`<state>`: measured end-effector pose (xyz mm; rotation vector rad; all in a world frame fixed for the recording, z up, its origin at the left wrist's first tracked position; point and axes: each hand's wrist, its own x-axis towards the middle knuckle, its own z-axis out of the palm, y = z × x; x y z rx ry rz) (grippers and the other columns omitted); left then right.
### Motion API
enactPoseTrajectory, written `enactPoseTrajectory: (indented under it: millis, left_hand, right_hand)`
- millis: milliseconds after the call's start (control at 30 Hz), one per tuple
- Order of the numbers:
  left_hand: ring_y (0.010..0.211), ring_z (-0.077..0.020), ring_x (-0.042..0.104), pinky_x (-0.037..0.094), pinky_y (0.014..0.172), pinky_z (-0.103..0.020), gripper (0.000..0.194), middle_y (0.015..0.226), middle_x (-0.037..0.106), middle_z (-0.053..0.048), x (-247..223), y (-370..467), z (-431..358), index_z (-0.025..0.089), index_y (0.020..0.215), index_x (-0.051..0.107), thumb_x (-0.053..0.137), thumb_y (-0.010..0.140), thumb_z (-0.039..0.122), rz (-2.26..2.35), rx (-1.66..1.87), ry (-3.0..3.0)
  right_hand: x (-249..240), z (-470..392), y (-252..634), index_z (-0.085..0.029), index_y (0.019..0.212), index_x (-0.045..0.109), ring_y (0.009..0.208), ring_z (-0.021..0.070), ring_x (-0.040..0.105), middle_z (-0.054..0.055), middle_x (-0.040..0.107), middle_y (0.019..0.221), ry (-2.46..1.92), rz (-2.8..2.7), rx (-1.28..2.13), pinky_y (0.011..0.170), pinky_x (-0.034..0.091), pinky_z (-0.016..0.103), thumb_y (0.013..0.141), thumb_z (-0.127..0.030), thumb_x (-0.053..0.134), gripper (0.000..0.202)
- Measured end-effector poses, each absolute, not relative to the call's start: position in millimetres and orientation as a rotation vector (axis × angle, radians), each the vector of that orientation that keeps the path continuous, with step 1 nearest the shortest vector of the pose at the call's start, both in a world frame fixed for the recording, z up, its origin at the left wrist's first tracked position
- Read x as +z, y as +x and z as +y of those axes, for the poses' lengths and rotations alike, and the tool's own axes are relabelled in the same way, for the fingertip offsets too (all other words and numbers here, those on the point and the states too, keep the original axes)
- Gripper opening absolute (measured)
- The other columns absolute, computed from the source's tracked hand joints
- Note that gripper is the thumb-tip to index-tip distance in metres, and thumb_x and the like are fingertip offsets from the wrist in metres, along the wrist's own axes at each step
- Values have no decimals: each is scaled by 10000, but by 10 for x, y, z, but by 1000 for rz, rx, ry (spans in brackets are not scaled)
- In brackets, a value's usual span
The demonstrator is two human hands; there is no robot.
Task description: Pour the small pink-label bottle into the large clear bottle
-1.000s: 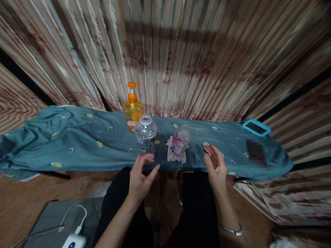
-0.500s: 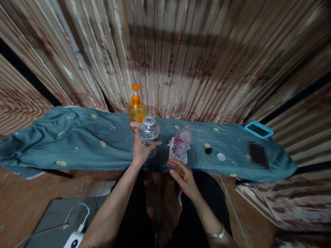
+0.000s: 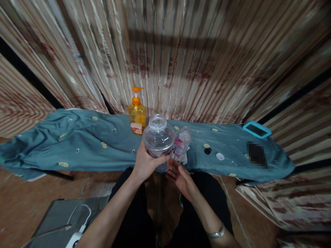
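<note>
My left hand (image 3: 145, 162) is wrapped round a clear, wide plastic bottle (image 3: 159, 137), uncapped and roughly upright above the near part of the table. My right hand (image 3: 183, 179) is just right of the bottle's lower side, its fingers loosely stretched; whether they touch the bottle I cannot tell. An orange patch (image 3: 170, 162) shows on the bottle's side by those fingers. Behind it, a smaller clear bottle (image 3: 185, 137) with a pink label lies on a pale cloth (image 3: 184, 159), partly hidden. An orange pump bottle (image 3: 137, 115) stands to the left, behind the held bottle.
A patterned teal cloth (image 3: 88, 144) covers the narrow table. On its right lie a black cap (image 3: 207, 151), a white cap (image 3: 220, 156), a blurred-out dark object (image 3: 257, 154) and a blue-framed digital clock (image 3: 257, 130). A striped curtain (image 3: 165, 62) hangs close behind.
My left hand has brought the large bottle right and nearer to me. My right hand has shifted slightly toward the bottle's side. The pump bottle is now less covered.
</note>
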<state>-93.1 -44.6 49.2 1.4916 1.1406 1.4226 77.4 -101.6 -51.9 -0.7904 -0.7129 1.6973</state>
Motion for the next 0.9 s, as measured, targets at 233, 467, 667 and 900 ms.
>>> enactPoseTrajectory:
  millis: [233, 467, 667, 900]
  left_hand:
    - [1011, -290, 689, 572, 924, -452, 715, 1082, 724, -120, 638, -526, -749, 145, 1071, 627, 873, 530, 544, 818, 1215, 1299]
    - [1167, -335, 627, 511, 1035, -481, 859, 1221, 667, -135, 690, -250, -799, 161, 1269, 562, 820, 591, 620, 599, 1124, 1380]
    - [1493, -285, 264, 225, 1221, -501, 659, 1549, 405, -58, 304, -464, -324, 297, 1445, 393, 606, 848, 475, 699, 1365, 1242]
    - [1502, -273, 227, 165, 1239, -460, 1032, 1591, 303, -107, -171, -280, 281, 257, 1509, 250, 682, 593, 54, 898, 1177, 1296]
  right_hand:
    - [-369, -1144, 905, -307, 1018, 718, 920, 323, 691, 37, 727, 1043, -573, -512, 1869, 810, 540, 604, 644, -787, 717, 608]
    - [-376, -1251, 1243, -269, 873, 749, 806, 248, 676, 46, 731, 926, -536, -412, 1724, 649, 587, 406, 579, -539, 871, 417]
    - [-85, -1325, 1406, -231, 1078, 718, 847, 242, 637, 151, 668, 1123, -523, -362, 1705, 581, 513, 231, 502, -544, 906, 682]
    - [-76, -1375, 1664, -172, 1198, 678, 870, 249, 631, 184, 638, 1158, -519, -270, 1568, 606, 529, 223, 540, -489, 904, 764]
